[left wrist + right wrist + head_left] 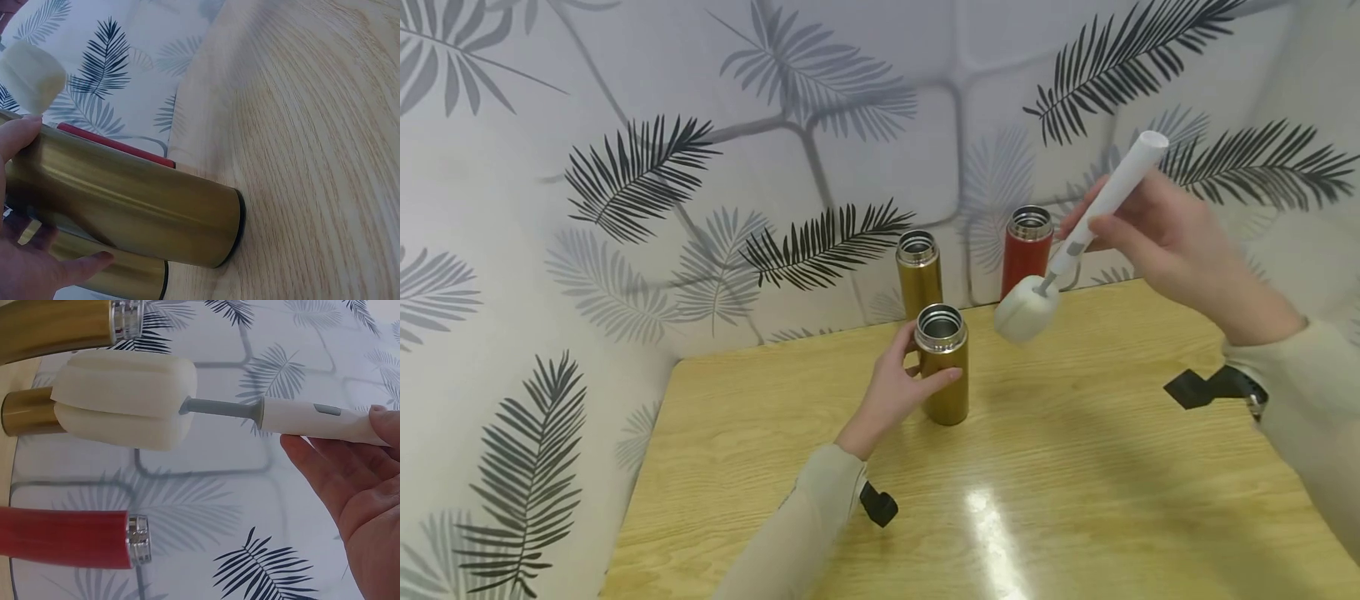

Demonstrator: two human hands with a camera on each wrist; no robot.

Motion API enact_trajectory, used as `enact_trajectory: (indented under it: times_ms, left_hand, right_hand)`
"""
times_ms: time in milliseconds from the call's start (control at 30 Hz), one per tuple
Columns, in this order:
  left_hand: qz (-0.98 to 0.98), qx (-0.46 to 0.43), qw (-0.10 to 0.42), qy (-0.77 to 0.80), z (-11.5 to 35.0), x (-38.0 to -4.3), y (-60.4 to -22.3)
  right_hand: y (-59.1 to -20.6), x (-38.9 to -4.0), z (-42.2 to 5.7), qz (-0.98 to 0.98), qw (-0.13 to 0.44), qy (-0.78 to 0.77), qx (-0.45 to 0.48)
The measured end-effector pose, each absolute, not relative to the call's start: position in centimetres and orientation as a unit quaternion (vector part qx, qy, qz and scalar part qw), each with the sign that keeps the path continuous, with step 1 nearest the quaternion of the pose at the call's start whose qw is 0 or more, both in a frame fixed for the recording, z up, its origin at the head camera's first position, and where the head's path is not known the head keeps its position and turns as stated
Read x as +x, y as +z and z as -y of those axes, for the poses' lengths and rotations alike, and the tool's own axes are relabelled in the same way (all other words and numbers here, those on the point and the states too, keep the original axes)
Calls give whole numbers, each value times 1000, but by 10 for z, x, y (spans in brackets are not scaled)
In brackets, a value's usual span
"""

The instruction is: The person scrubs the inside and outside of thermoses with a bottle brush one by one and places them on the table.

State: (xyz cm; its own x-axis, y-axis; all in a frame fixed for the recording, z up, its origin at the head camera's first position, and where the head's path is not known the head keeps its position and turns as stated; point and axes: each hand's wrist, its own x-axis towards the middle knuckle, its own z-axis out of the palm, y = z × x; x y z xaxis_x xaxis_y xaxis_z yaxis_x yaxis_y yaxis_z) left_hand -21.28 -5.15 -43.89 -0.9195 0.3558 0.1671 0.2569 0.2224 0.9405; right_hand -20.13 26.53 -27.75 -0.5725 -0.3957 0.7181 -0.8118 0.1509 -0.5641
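Note:
My left hand [904, 385] grips a gold thermos flask [946, 379] around its upper body; the flask has no lid and stands upright on the table. In the left wrist view that flask [137, 197] fills the middle, with the left hand [31, 262] at its side. Between thumb and fingers, my right hand [1172, 242] holds a sponge bottle brush [1108, 200] by its white handle. Its cream sponge head [1026, 310] points down, in the air to the right of the flask's mouth. The right wrist view shows the brush's sponge [125, 400] and the right hand [369, 506].
A second lidless gold flask [919, 279] stands behind the gripped one, near the wall. To its right is a lidless red flask [1026, 254], partly behind the brush. The wood-grain table [737, 467] meets a leaf-patterned wall [880, 150] at the back and left.

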Motion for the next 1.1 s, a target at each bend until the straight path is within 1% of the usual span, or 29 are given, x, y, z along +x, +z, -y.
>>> enact_trajectory:
  times_ms: [200, 433, 800, 1000, 1100]
  left_hand:
    - [-779, 198, 47, 593, 50, -214, -441]
    - [-782, 200, 50, 589, 50, -213, -441]
    - [-803, 211, 35, 557, 55, -219, -443]
    - [-788, 214, 40, 575, 48, -220, -448]
    - [-780, 209, 40, 589, 46, -217, -450]
  right_hand:
    - [-268, -202, -255, 730, 219, 519, 388]
    - [-259, -207, -241, 673, 229, 575, 405]
    - [-256, -208, -221, 655, 198, 607, 404]
    - [-257, -210, -213, 661, 193, 592, 420]
    - [-258, -210, -209, 679, 181, 575, 419]
